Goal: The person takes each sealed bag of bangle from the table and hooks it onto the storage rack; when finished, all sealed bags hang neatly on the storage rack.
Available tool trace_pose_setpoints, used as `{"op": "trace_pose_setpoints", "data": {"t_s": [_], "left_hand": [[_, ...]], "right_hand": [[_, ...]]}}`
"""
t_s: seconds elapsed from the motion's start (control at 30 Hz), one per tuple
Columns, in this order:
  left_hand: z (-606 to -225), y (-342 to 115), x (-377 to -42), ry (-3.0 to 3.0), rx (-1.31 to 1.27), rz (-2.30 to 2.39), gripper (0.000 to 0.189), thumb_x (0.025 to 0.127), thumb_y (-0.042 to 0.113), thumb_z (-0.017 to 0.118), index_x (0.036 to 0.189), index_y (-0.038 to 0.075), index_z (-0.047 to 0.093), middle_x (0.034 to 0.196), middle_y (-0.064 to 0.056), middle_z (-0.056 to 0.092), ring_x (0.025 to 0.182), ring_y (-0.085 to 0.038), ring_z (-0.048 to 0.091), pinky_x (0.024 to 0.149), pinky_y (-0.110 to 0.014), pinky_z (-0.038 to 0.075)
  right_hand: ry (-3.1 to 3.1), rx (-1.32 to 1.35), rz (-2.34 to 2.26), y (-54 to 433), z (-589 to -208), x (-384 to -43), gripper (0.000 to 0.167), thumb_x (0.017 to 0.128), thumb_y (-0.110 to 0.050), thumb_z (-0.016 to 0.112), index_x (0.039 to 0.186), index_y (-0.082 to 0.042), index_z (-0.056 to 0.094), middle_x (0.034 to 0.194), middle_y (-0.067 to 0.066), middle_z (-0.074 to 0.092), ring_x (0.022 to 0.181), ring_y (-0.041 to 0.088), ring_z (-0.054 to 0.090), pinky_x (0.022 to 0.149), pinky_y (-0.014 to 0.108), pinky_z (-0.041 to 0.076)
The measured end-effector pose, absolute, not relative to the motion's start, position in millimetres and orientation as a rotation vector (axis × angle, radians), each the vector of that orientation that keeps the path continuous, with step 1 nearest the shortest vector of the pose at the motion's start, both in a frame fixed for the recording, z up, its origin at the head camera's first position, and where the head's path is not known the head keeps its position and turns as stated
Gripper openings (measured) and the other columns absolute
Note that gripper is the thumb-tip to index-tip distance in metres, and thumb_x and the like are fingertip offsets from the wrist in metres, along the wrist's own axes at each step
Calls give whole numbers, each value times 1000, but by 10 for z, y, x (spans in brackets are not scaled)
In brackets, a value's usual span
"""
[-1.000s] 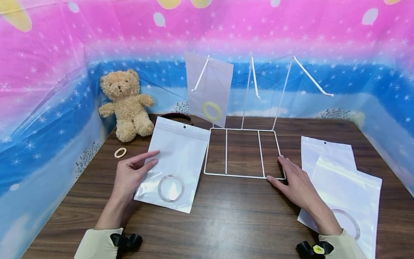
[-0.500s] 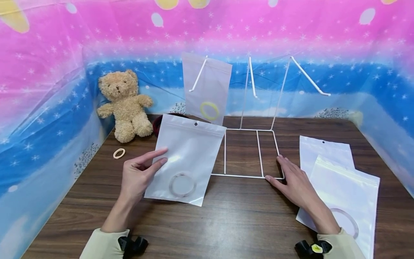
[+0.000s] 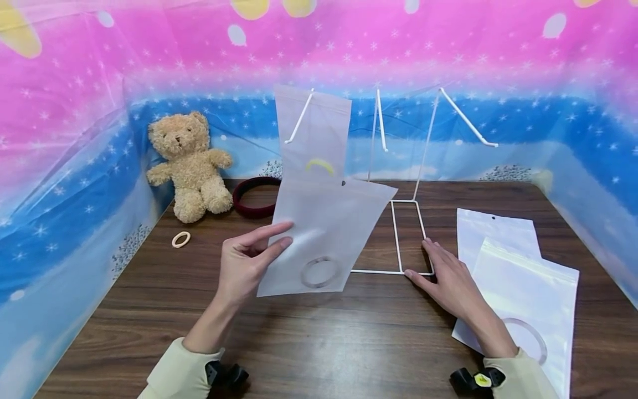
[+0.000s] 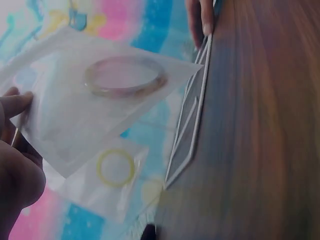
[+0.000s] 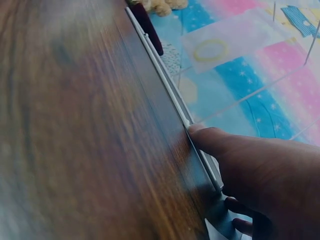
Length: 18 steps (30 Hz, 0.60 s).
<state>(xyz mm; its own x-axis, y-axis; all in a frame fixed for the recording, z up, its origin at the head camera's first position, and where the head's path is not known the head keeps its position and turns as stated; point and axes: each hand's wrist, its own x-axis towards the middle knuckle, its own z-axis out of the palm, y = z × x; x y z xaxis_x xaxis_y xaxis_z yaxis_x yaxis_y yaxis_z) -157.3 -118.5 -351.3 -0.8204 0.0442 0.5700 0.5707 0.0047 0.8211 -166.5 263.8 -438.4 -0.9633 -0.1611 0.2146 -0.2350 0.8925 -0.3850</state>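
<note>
While the left hand (image 3: 244, 269) is pinching the left edge of a white bag (image 3: 324, 216) between thumb and fingers, the right hand (image 3: 448, 280) is resting on the near right corner of a white wire rack (image 3: 376, 271), its thumb spread apart from its fingers. The pinched bag is tilting above the table (image 3: 309, 349), in front of the rack, and a clear bracelet (image 3: 319, 286) is showing near its bottom. Behind it, another bag (image 3: 324, 133) is hanging from the rack's left hook, with a yellow ring (image 3: 320, 163) showing through. Beside the right forearm, a bag with a ring inside (image 3: 528, 293) is overlapping a further bag (image 3: 510, 235). Over on the left, a teddy bear (image 3: 186, 166) is leaning against the cloth backdrop (image 3: 75, 138), a dark red band (image 3: 254, 212) is lying beside it, and a small pale ring (image 3: 175, 242) is lying nearer.
</note>
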Motion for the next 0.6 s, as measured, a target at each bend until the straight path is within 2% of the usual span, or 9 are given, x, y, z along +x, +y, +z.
{"op": "trace_pose_setpoints", "data": {"t_s": [0.17,0.43,0.6], "left_hand": [[-3442,-983,-1611,-1839,-674,-1966,29,83,2,78,111,5,75,50,1,27,44,-11,18,39,-27,14],[-3349,-737,-1647,-1791,-714,-2096,30,83,5,78,113,5,75,47,-4,37,44,-11,19,37,-26,19],[-3319,-624,-1686,-1750,-723,-2141,30,83,5,78,113,4,74,49,-12,45,45,-12,21,38,-26,21]], "right_hand": [[-2880,306,624,2630,-4382,-1665,87,91,-55,61,151,2,33,152,25,34,138,43,30,104,65,26],[-2882,305,627,2631,-4375,-1671,87,91,-54,62,151,2,33,152,25,34,139,43,30,105,64,25],[-2878,304,632,2635,-4381,-1670,87,91,-55,61,151,2,33,152,25,34,139,43,30,106,64,26]]}}
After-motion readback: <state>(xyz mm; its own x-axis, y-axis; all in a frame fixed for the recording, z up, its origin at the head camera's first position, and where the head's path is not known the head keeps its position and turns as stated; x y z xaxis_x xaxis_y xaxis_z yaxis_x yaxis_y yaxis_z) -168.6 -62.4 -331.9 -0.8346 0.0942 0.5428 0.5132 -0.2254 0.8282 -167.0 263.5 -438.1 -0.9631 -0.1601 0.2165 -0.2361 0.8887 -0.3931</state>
